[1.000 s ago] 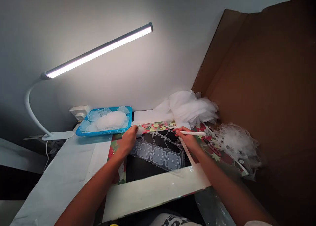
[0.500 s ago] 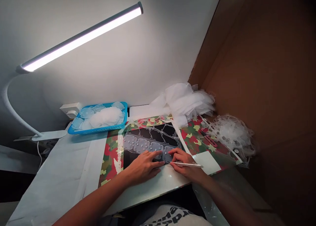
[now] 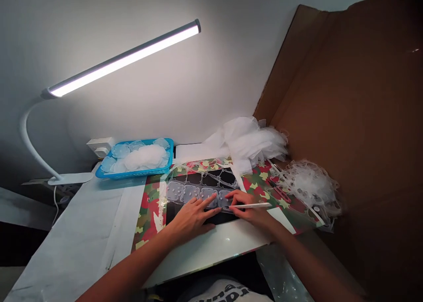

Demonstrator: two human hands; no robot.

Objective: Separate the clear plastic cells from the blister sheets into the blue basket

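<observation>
A strip of translucent, pale panels (image 3: 191, 193) dotted with small light spots lies across a black sheet (image 3: 187, 212). My left hand (image 3: 193, 217) rests on the strip's lower edge and the black sheet, fingers apart, holding nothing. In my right hand (image 3: 249, 210) is a thin white pen-like tool (image 3: 256, 205), pinched between the fingers. Its tip is at the lower edge of the rightmost panel, near my left fingertips; the exact contact is too small to see. Clear, looping outlines of film (image 3: 211, 177) lie above the strip.
A blue basket (image 3: 125, 175) holds white translucent pieces. White sheets (image 3: 247, 139) are heaped by the wall, with tangled clear scraps (image 3: 309, 181) and red-handled scissors (image 3: 280, 192) at right. Cardboard (image 3: 346, 95) stands at right; a lamp (image 3: 128, 57) hangs above left.
The view has shifted slightly, so the lamp and cardboard appear lower. My right hand and the white tool have moved up a little along the rightmost panel's edge; my left hand stays on the strip.
</observation>
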